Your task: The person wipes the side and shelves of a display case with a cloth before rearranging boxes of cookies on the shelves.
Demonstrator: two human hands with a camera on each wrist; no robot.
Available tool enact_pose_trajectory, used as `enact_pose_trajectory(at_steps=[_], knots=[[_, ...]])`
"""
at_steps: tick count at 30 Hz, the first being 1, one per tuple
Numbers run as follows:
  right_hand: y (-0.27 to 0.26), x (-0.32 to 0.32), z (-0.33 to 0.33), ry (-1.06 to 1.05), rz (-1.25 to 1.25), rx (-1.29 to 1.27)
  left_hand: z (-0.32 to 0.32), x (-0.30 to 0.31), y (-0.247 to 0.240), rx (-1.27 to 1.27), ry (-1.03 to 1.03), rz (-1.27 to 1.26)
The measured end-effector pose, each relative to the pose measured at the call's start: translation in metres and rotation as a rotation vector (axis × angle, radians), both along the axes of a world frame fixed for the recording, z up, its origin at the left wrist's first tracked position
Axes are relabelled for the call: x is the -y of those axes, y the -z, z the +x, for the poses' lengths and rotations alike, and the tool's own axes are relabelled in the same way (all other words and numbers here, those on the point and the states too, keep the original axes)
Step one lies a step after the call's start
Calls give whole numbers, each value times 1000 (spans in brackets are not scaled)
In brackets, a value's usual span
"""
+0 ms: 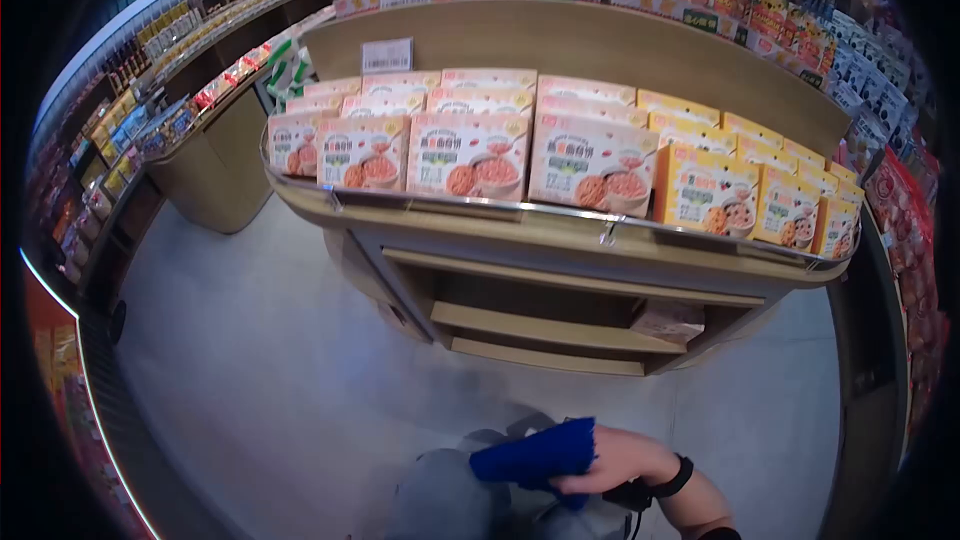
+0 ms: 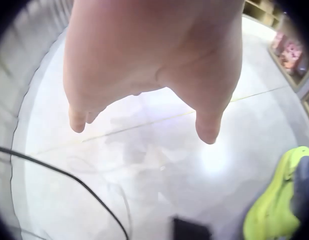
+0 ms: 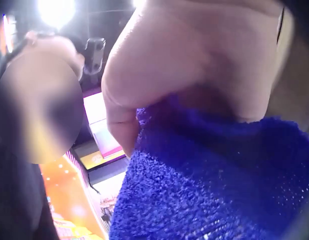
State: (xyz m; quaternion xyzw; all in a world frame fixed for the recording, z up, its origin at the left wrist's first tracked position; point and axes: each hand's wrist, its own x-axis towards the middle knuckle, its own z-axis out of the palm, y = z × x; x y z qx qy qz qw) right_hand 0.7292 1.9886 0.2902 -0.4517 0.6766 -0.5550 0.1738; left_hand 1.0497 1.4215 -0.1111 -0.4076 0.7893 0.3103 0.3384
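My right hand (image 1: pixel 625 460) grips a blue cloth (image 1: pixel 535 452) low in the head view, in front of the display stand. Up close in the right wrist view, the cloth (image 3: pixel 169 195) is fuzzy like a towel and bunched under my fingers, hanging across the lower half. My left hand (image 2: pixel 154 55) hangs over the pale floor in the left wrist view, its thumb and fingers spread apart around nothing. The head view does not take in the left hand.
A curved wooden stand (image 1: pixel 560 225) carries rows of pink cookie boxes (image 1: pixel 468 155) and yellow boxes (image 1: pixel 708 190) behind a metal rail. Stocked shelves line both sides. A yellow-green shoe (image 2: pixel 274 210) and a black cable (image 2: pixel 69 176) appear near the left hand.
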Motion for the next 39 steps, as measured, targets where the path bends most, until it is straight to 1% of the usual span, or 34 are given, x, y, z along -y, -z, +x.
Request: enact_pose_trajectory(at_steps=[1, 2, 3, 4, 5, 6, 7, 9, 10, 11, 13, 14, 15, 16, 17, 18, 19, 21, 23, 24, 25, 26, 27, 28, 29, 30, 31, 32, 33, 35, 36, 38, 39], knots=[[12, -10, -4, -7, 141, 60, 24, 6, 14, 7, -94, -39], [23, -13, -6, 69, 151, 131, 38, 10, 29, 5, -184, -75], [31, -17, -2, 193, 241, 208, 37, 25, 41, -7, -261, -121], [44, -14, -5, 235, 123, 156, 24, 45, 56, -25, -314, -164], [54, -19, -6, 236, 204, 183, 35, 56, 67, -1, -360, -200], [58, -13, -5, 288, 194, 106, 72, 55, 76, 60, -415, -229], [62, -8, 2, 404, 152, 242, 111, 43, 87, 130, -465, -246], [82, -5, 11, 540, 125, 413, 183, 16, 97, 260, -556, -287], [90, 1, 17, 655, 84, 467, 201, -12, 107, 292, -624, -293], [86, 18, 22, 694, 58, 382, 195, -35, 123, 283, -713, -304], [76, 36, 32, 671, 272, 204, 184, -44, 126, 255, -871, -389], [73, 39, 38, 627, 370, 13, 178, -47, 123, 240, -932, -442], [65, 44, 46, 609, 446, -197, 172, -49, 115, 278, -809, -453], [55, 42, 60, 620, 546, -198, 169, -56, 108, 311, -697, -464], [47, 41, 74, 636, 626, -204, 166, -54, 95, 286, -704, -467], [43, 30, 94, 638, 600, -281, 167, -51, 73, 109, -571, -341], [43, 15, 118, 649, 567, -354, 164, -47, 62, -66, -423, -226], [43, -20, 184, 784, 489, -570, 154, -47, 55, 199, -307, -306], [79, -107, 239, 1054, 440, -640, 146, -72, 39, 136, -507, -282], [82, -122, 266, 1269, 187, -395, 161, -56, 61, 144, -479, -320], [79, -130, 289, 1453, -89, -163, 171, -40, 107, 65, -568, -294], [66, -139, 304, 1464, -216, -155, 181, -26, 134, -18, -666, -252], [47, -150, 323, 1467, -325, -148, 181, -27, 116, -18, -660, -255], [28, -170, 346, 1329, -323, -174, 162, -46, 77, -1, -756, -56], [8, -182, 366, 1186, -313, -191, 162, -59, 57, 23, -852, 145], [-20, -166, 388, 1010, -223, -343, 175, -52, 74, 38, -859, 150], [-42, -145, 404, 824, -139, -497, 174, -38, 106, -31, -888, 84], [-44, -135, 406, 812, -132, -496, 178, -33, 131, -99, -917, 13], [-43, -119, 409, 823, -86, -510, 182, -36, 135, -91, -924, 6], [-31, -85, 413, 852, -11, -525, 174, -41, 123, -160, -871, -8], [-25, -67, 410, 860, 23, -536, 173, -40, 127, -159, -881, -25], [-10, -31, 402, 881, 86, -550, 173, -35, 132, -19, -795, -185], [-1, -15, 397, 893, 113, -557, 175, -41, 123, -122, -815, -57]])
